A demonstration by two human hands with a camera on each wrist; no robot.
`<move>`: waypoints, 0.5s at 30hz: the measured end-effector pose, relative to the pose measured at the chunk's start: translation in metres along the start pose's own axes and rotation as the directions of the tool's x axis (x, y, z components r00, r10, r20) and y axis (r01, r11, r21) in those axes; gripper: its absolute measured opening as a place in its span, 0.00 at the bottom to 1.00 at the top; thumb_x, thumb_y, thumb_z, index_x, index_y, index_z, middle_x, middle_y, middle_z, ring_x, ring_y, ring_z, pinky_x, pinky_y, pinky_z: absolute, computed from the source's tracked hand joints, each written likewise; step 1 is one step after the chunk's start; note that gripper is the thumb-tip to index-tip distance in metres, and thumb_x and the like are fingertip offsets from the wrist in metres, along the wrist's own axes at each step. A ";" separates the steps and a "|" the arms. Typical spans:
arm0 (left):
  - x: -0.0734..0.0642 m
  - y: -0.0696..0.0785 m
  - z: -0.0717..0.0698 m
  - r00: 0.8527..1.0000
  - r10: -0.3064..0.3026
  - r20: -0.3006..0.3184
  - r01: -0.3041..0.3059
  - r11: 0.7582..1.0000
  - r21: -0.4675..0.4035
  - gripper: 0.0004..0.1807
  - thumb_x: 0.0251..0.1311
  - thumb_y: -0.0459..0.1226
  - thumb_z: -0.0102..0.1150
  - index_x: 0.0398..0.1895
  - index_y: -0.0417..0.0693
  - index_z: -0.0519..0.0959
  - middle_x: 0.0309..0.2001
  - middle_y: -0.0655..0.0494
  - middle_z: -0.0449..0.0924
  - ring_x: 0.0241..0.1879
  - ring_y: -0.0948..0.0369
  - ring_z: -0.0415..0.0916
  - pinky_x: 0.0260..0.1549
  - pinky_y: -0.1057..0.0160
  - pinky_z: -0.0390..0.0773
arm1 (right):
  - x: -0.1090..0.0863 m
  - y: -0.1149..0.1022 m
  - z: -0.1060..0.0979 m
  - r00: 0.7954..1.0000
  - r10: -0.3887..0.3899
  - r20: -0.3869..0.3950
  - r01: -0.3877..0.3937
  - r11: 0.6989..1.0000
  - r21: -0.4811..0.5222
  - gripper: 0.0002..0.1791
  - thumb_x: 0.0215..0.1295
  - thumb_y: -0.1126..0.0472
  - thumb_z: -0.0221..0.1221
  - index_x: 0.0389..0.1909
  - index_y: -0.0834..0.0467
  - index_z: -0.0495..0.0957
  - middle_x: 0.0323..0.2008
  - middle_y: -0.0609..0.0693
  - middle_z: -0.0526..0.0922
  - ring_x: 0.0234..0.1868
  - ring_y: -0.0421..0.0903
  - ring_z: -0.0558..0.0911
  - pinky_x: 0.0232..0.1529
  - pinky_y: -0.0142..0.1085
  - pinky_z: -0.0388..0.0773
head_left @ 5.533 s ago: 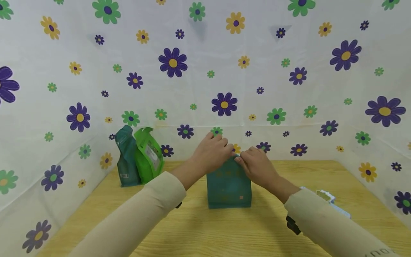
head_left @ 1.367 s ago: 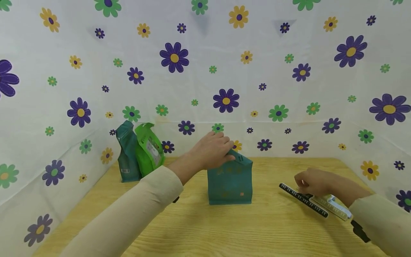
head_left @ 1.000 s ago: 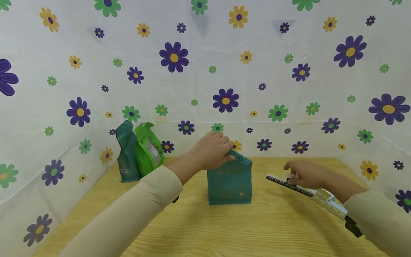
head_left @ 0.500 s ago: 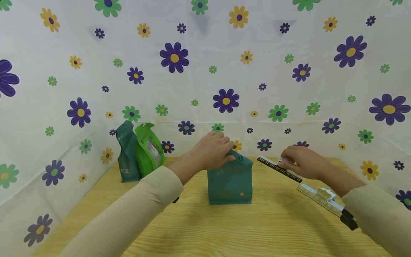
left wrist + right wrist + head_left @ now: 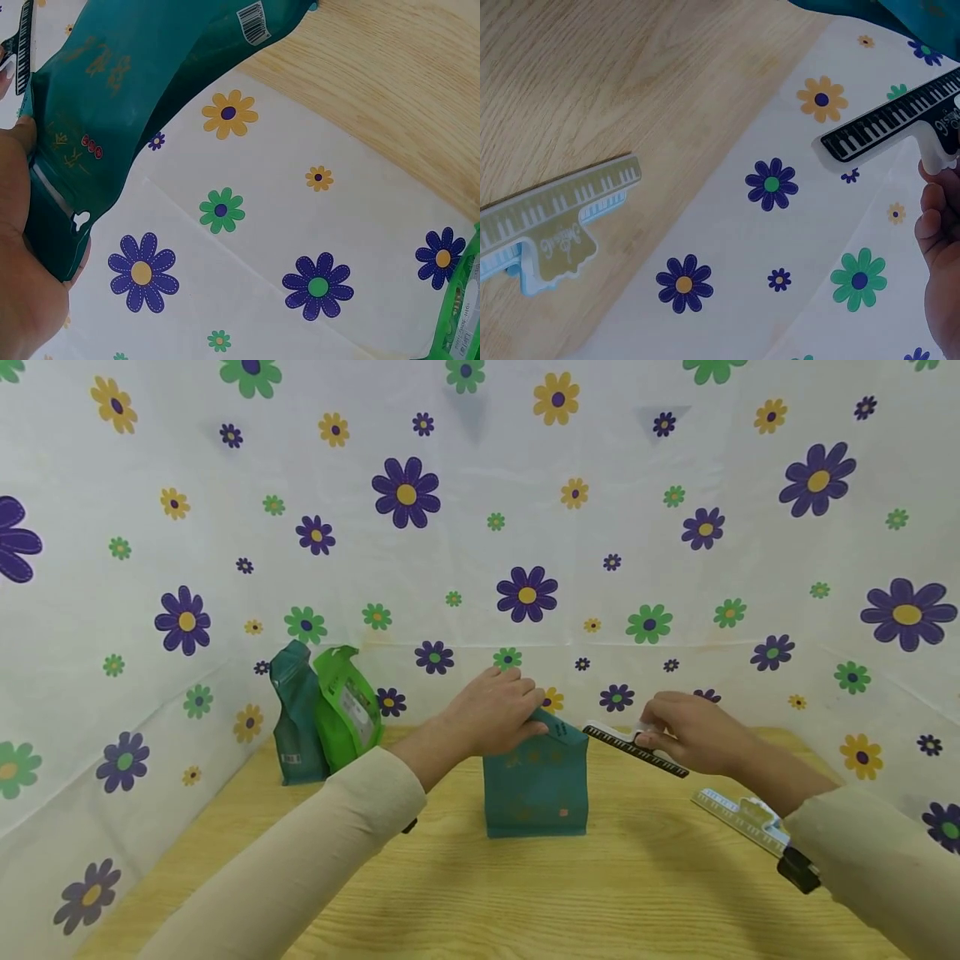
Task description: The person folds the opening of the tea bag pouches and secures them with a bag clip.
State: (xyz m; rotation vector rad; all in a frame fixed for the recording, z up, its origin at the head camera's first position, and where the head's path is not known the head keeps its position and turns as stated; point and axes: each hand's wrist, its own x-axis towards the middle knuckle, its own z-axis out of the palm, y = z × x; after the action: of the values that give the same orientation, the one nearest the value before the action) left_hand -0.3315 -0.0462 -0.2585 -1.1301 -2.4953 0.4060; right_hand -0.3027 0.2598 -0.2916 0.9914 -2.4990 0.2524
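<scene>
A teal bag [image 5: 536,785] with its top folded over stands upright mid-table. My left hand [image 5: 498,714] grips that folded top; in the left wrist view the thumb presses the teal bag [image 5: 112,97] near its edge. My right hand [image 5: 693,731] pinches a black-and-white clip [image 5: 637,750] with a piano-key pattern by its handle. The clip's left end is right at the bag's top right corner in the head view. The right wrist view shows the black clip [image 5: 892,120] raised, its long jaw pointing to the bag.
Gold, white and light-blue clips [image 5: 742,817] of the same shape lie on the wooden table [image 5: 450,902] under the right forearm. At the back left stand another teal bag [image 5: 296,727] and a bright green bag [image 5: 348,710]. A flowered sheet [image 5: 465,552] encloses the table.
My right hand has left the bag's top, picked up the black clip from the table on the right, and brought it left to the bag. My left hand has stayed on the fold.
</scene>
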 end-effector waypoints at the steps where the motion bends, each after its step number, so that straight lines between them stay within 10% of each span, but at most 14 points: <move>1: 0.000 0.000 0.000 1.000 0.002 -0.001 -0.002 1.000 0.000 0.26 0.72 0.57 0.49 0.59 0.49 0.78 0.52 0.56 0.83 0.51 0.57 0.76 0.55 0.58 0.74 | 0.001 0.000 0.000 1.000 -0.006 -0.006 0.006 1.000 0.002 0.06 0.63 0.60 0.67 0.32 0.55 0.78 0.28 0.42 0.77 0.30 0.37 0.74 0.33 0.38 0.76; 15: 0.001 0.000 -0.001 1.000 0.004 0.009 -0.004 1.000 -0.003 0.26 0.72 0.57 0.49 0.59 0.49 0.77 0.52 0.56 0.82 0.51 0.57 0.75 0.54 0.58 0.74 | 0.007 -0.011 0.002 1.000 0.005 -0.022 -0.003 0.998 0.066 0.07 0.63 0.61 0.66 0.30 0.54 0.77 0.27 0.41 0.76 0.28 0.36 0.71 0.30 0.35 0.73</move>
State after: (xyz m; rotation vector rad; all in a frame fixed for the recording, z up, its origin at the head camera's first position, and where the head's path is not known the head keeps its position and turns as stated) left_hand -0.3316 -0.0459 -0.2573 -1.1376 -2.5024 0.4099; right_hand -0.3005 0.2471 -0.2898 1.0044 -2.4876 0.3474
